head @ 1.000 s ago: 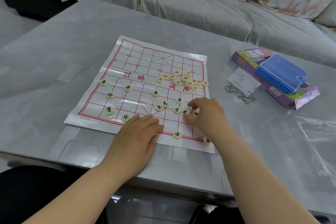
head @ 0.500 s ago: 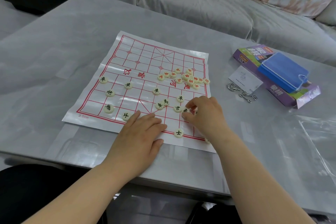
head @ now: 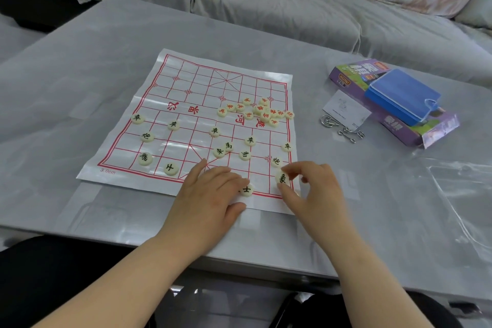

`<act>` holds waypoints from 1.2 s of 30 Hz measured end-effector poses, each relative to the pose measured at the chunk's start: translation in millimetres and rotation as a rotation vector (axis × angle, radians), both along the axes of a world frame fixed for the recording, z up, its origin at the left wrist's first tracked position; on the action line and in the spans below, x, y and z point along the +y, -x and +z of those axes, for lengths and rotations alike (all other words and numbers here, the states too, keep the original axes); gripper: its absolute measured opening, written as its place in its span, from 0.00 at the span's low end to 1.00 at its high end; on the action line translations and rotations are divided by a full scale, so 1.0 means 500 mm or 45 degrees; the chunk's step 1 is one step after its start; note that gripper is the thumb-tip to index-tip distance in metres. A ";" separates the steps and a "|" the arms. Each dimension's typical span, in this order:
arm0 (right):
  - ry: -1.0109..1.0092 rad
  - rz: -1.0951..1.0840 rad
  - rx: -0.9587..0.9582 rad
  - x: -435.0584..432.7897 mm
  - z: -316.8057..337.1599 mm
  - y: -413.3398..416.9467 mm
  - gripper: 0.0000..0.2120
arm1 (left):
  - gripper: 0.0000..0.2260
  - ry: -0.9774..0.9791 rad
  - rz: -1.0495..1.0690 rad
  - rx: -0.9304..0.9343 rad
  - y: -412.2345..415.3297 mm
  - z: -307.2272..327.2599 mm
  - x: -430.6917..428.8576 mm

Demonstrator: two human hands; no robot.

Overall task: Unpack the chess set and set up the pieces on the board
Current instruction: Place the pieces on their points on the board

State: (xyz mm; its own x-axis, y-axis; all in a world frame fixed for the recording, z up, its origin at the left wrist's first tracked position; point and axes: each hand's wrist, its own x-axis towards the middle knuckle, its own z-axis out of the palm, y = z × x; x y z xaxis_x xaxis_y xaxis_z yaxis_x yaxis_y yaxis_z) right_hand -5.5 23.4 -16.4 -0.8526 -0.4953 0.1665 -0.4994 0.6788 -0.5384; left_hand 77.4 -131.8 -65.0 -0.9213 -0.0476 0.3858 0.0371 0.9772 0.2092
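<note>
Your right hand (head: pixel 312 189), lower centre-right of frame, pinches a cream round chess piece with a black character (head: pixel 282 178) in a narrow thumb-and-fingertip grip, at the lower right corner of the white paper board with red grid lines (head: pixel 186 104). Your left hand (head: pixel 210 194) lies flat on the board's lower edge, fingers straight, grip holding nothing, fingertips touching a second black-lettered disc (head: pixel 246 189). Red-lettered discs (head: pixel 262 110) cluster mid-right on the board. A blue plastic case (head: pixel 402 96) sits on a purple cardboard box (head: pixel 394 125), right side of the grey bench (head: pixel 80 74).
</note>
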 end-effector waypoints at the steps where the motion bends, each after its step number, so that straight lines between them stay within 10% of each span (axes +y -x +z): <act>1: 0.025 0.019 0.003 -0.001 -0.002 -0.003 0.11 | 0.17 0.004 -0.001 0.003 0.003 0.002 0.001; 36: -0.205 0.221 0.339 -0.058 -0.051 -0.021 0.10 | 0.16 -0.100 0.150 0.057 -0.004 0.004 -0.035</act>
State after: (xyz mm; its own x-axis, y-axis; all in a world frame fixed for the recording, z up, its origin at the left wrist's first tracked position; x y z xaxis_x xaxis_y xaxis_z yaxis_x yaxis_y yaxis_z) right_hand 4.8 -5.6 -42.1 -0.6907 -0.6670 0.2793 -0.7231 0.6370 -0.2671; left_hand 79.6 -149.1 -62.7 -0.8896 -0.1864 0.4171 -0.0661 0.9559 0.2862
